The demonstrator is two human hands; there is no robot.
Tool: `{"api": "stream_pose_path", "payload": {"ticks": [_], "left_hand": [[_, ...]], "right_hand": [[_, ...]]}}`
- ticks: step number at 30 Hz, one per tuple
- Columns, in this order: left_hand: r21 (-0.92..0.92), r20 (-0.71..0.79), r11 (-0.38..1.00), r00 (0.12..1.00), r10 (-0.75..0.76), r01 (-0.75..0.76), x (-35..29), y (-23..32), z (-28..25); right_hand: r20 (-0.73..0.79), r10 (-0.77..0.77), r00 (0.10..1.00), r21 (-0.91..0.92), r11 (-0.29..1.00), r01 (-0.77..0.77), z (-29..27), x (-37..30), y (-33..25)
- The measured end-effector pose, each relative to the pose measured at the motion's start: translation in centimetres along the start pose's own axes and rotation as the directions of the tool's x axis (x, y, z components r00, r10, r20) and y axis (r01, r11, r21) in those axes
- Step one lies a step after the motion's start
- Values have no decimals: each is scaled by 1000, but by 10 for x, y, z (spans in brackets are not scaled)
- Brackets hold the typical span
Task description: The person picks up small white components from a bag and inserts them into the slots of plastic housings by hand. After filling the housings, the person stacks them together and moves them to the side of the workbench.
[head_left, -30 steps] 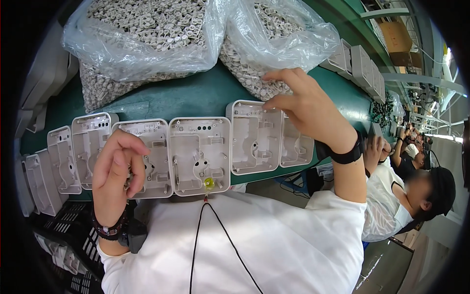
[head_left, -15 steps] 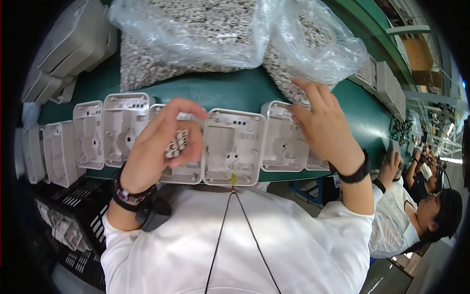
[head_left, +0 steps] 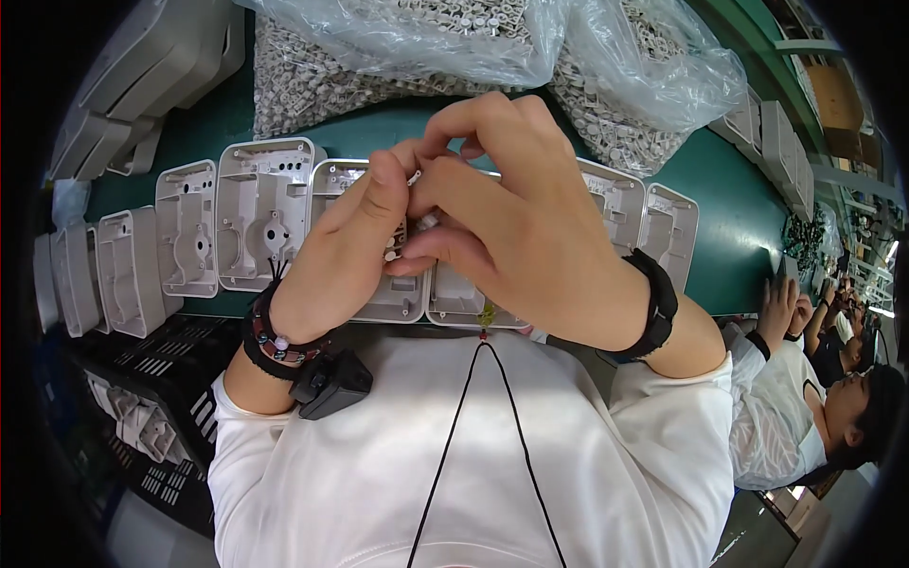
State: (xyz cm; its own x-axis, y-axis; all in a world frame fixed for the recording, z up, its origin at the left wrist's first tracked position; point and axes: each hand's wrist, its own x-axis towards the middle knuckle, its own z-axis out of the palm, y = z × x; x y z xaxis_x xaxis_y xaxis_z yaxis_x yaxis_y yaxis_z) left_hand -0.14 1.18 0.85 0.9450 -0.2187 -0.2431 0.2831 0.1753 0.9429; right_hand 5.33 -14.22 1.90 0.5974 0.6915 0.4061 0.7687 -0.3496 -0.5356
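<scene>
Several small white parts (head_left: 394, 250), mostly hidden, are gripped in the curled left hand (head_left: 346, 237); the right hand (head_left: 525, 204) is bent over them, its grip unclear. Below, at least six housings (head_left: 260, 204) are lined on the green tabletop (head_left: 729, 241), backed by two filled plastic bags (head_left: 663, 80); a co-worker (head_left: 767, 407) is seen rightward.

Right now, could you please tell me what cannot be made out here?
All in the head view:
- Small parts: how many, hidden by the left hand and right hand.
- Right hand's grip: unclear where the hands overlap.
- Middle casing: most of its inside, covered by the right hand.
- Larger bag: its top, cut off by the upper edge.
- Dark pile: too small to identify.
</scene>
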Motion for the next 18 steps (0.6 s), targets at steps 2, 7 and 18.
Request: {"api": "stream_pose_path", "payload": {"ticks": [2, 7, 18], "left_hand": [[24, 12, 999, 1000, 21, -21, -1, -1, -5], [-95, 143, 994, 989, -36, 49, -8, -2, -16], [197, 210, 975, 967, -144, 103, -8, 0, -21]], "right_hand": [[38, -29, 999, 40, 999, 28, -3, -2, 0], [-35, -119, 992, 88, 989, 122, -5, -14, 5], [8, -77, 997, 127, 989, 75, 7, -20, 11]]}}
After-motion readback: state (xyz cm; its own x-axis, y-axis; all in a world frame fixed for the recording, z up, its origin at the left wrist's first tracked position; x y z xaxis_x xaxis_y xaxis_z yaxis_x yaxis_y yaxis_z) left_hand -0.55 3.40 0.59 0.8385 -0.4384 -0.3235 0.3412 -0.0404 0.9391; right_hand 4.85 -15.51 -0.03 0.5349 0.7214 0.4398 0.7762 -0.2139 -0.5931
